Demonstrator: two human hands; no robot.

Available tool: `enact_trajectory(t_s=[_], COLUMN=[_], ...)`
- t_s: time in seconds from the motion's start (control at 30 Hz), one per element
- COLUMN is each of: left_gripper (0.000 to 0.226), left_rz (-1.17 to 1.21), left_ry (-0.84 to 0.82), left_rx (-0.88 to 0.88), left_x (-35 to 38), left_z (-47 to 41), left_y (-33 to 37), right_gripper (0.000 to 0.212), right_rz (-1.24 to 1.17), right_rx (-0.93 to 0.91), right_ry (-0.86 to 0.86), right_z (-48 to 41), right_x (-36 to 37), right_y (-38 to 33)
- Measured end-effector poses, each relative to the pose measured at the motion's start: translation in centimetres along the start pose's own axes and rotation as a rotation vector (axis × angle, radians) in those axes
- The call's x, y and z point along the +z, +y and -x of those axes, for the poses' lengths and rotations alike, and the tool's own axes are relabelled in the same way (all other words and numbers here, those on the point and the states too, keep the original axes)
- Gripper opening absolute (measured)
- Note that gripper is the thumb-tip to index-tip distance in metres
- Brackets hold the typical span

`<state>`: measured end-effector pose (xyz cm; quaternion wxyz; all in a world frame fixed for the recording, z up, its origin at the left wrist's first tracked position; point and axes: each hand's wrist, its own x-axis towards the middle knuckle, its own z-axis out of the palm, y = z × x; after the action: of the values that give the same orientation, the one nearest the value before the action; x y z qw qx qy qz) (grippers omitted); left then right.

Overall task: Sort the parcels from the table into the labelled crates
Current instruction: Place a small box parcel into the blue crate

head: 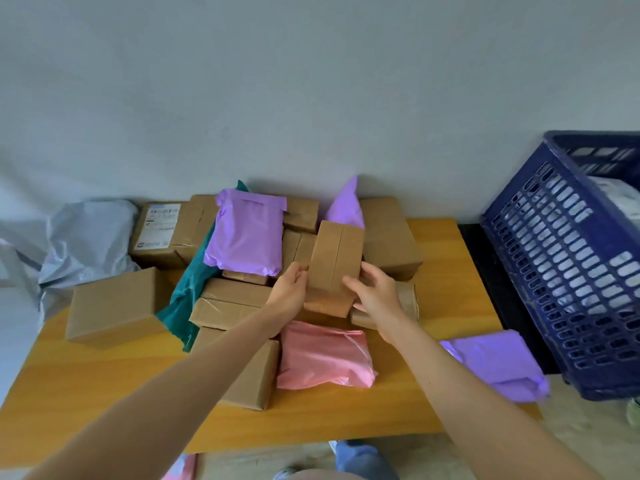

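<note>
Brown box pinched between my left grip and right grip; purple mailer crowds left, pink mailer nearside, crate far right.

I get soft, even, fairly bright light — just faint shadow low on the wall. Wide-angle bending bows the table edges, and detail looks slightly smeared throughout.

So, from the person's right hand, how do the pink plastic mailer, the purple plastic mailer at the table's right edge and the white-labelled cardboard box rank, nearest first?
From the right hand, head view:
1. Pink plastic mailer, just below it, toward the person.
2. Purple plastic mailer, at the table's right edge.
3. White-labelled cardboard box, far back left.
</note>
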<state>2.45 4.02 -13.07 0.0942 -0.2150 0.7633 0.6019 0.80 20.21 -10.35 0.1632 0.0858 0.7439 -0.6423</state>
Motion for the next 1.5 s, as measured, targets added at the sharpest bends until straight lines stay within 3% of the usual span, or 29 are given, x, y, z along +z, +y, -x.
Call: enact_trajectory(t_s=[0.23, 0.43, 0.53, 0.67, 0.73, 0.9, 0.97, 1.07, 1.13, 1.2, 1.3, 1.4, 1.5], left_gripper=[0.027, 0.031, 0.039, 0.078, 0.086, 0.094, 0.089, 0.065, 0.048, 0.046, 0.041, 0.038, 0.033], left_rz=[0.038, -0.05, -0.054, 0.011, 0.027, 0.001, -0.023, 0.002, 0.1, 0.168, 0.295, 0.375, 0.424], left_ry=[-0.073, -0.109, -0.082, 0.001, 0.023, 0.038, 0.03, 0.052, 0.054, 0.016, -0.149, -0.182, -0.114], left_rx=[0.264, 0.471, 0.426, 0.289, 0.261, 0.302, 0.351, 0.374, 0.286, 0.148, 0.004, -0.024, -0.049], left_x=[-0.8, -1.8, -2.5, -3.8, -4.4, -5.2, -5.3, -5.7, -6.1, -6.4, -6.7, -6.8, -7.3], left_z=[2.5, 3.6, 3.6, 3.7, 3.6, 3.5, 3.6, 3.7, 3.5, 3.5, 4.2, 4.3, 4.3], left_y=[2.3, 4.4, 5.2, 6.4, 7.1, 8.1, 8.5, 9.4, 9.8, 9.9, 9.7, 9.6, 9.7], right_gripper=[0.029, 0.038, 0.046, 0.045, 0.046, 0.085, 0.089, 0.071, 0.058, 0.045, 0.039, 0.029, 0.039], right_rz=[-0.201, -0.374, -0.413, -0.444, -0.408, -0.251, -0.203, -0.243, -0.329, -0.462, -0.604, -0.552, -0.424], right_rx=[0.016, 0.053, 0.07, 0.088, 0.091, 0.15, 0.125, 0.089, 0.094, 0.101, 0.112, 0.072, -0.043], right_ry=[0.119, 0.178, 0.181, 0.117, 0.076, -0.028, -0.016, 0.026, 0.023, -0.01, -0.091, -0.091, 0.004], right_z=[2.7, 4.5, 4.7, 4.8, 4.7, 4.8, 4.7, 4.4, 4.6, 4.9, 5.4, 5.8, 5.5], right_x=[0.1, 0.4, 0.7, 0.8, 0.6, 0.6, 0.7, 0.4, 0.1, -0.1, 0.1, 0.3, 0.0], right_y=[-1.5, -2.8, -3.3, -4.0, -4.6, -7.3, -8.0, -8.7, -8.9, -8.9, -9.1, -9.2, -9.2])
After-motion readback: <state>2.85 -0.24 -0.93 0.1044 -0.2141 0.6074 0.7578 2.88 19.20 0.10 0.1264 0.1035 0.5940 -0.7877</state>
